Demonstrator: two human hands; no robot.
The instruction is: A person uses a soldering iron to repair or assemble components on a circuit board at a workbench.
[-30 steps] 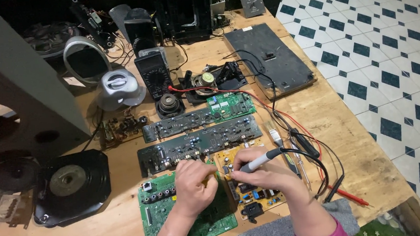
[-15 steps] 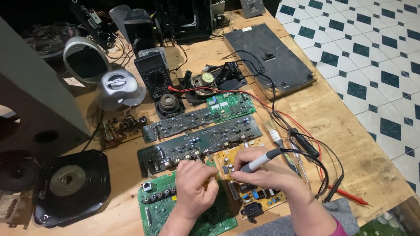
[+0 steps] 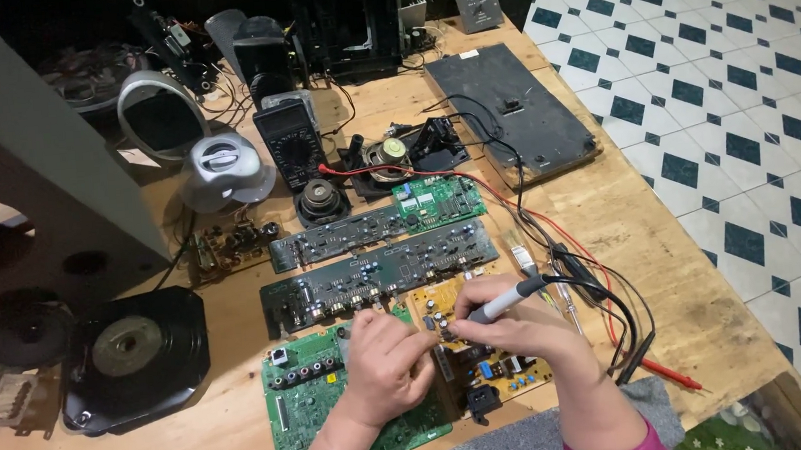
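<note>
Head view: right hand (image 3: pixel 513 326) gripped soldering iron (image 3: pixel 506 299), tip on yellow board (image 3: pixel 454 297) at lower centre; left hand (image 3: pixel 387 359) fingers pinched beside the tip, contents unclear; joint looked unfinished, green board (image 3: pixel 305 404) untouched

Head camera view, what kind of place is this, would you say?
Probably an electronics repair bench: bare circuit boards lie on a wooden table, a multimeter and loose speakers sit nearby, and the right hand holds a soldering iron.
</note>
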